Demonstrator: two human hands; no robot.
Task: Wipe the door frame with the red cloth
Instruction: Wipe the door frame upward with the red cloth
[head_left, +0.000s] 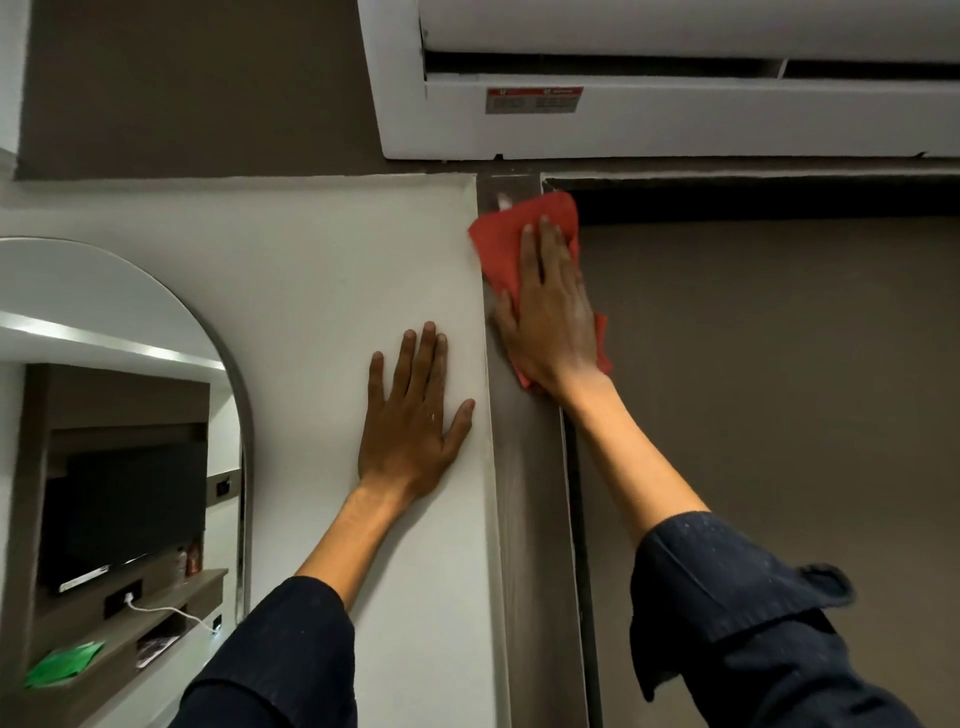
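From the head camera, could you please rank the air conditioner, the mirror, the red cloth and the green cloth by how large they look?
1. Air conditioner, cut off by the frame.
2. Mirror, also cropped; close to the air conditioner, so that order is unsure.
3. Red cloth, partly hidden under the right hand.
4. Green cloth, a reflection in the mirror.

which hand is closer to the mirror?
Left. The left hand lies flat on the white wall, just right of the mirror. The right hand is farther right, pressing the red cloth on the door frame.
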